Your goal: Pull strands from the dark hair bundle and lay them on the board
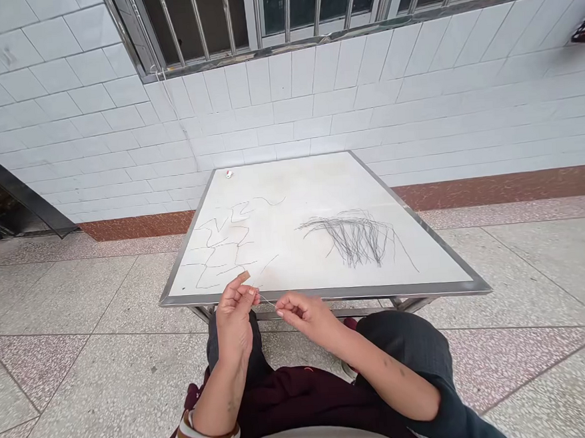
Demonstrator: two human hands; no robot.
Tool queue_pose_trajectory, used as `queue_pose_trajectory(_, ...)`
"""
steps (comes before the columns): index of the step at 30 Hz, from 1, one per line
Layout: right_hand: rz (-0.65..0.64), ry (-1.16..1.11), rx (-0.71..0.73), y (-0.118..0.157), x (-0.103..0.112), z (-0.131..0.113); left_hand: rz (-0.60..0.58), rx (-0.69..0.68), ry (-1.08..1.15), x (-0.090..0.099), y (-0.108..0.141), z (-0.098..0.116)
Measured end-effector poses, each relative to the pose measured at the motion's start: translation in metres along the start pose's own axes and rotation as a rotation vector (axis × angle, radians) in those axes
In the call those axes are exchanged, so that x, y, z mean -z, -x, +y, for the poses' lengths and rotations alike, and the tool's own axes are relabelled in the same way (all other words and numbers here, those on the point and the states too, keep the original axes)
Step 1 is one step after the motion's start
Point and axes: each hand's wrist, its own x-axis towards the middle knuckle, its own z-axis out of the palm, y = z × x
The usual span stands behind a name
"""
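Observation:
My left hand (pixel 238 306) is at the near edge of the white table, thumb and a finger pinched together, another finger raised with a tan wrap or tip on it. My right hand (pixel 299 310) pinches just to the right and a little lower. Between the two pinches a thin wire (pixel 267 301) runs in a short span, held at both sides. Left of centre on the table lie several thin bent wires (pixel 218 234), zigzagged and spread apart. On the right rests a loose heap of dark thin wires (pixel 356 234), fairly straight and overlapping.
The white tabletop (pixel 290 179) has a metal rim (pixel 378 292) just beyond my knees. A small white-and-red object (pixel 228 175) sits in its far left corner. Behind stands a tiled wall (pixel 296 125) with a barred window (pixel 288 12). Speckled floor (pixel 108 385) surrounds the table.

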Motion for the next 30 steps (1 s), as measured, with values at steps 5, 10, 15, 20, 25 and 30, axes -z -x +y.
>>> queue_pose_trajectory(5,-0.059,0.057,0.060,0.001,0.006,0.000,0.065,-0.106,0.030,0.009,-0.007,0.007)
queue_pose_trajectory(10,-0.149,0.051,0.106,0.004,0.012,0.002,0.061,-0.154,-0.086,0.015,-0.009,0.012)
queue_pose_trajectory(15,-0.018,0.417,0.311,0.010,0.015,0.005,-0.004,-0.104,-0.235,0.017,-0.005,0.005)
queue_pose_trajectory(20,0.040,0.641,0.398,0.014,0.015,0.003,0.032,0.001,-0.126,0.017,-0.006,0.004)
queue_pose_trajectory(25,-0.072,0.274,0.232,0.017,0.014,-0.003,0.060,0.068,0.029,0.015,-0.005,0.005)
queue_pose_trajectory(30,-0.252,-0.307,-0.125,0.014,0.012,-0.004,0.016,0.103,0.060,0.011,-0.001,0.003)
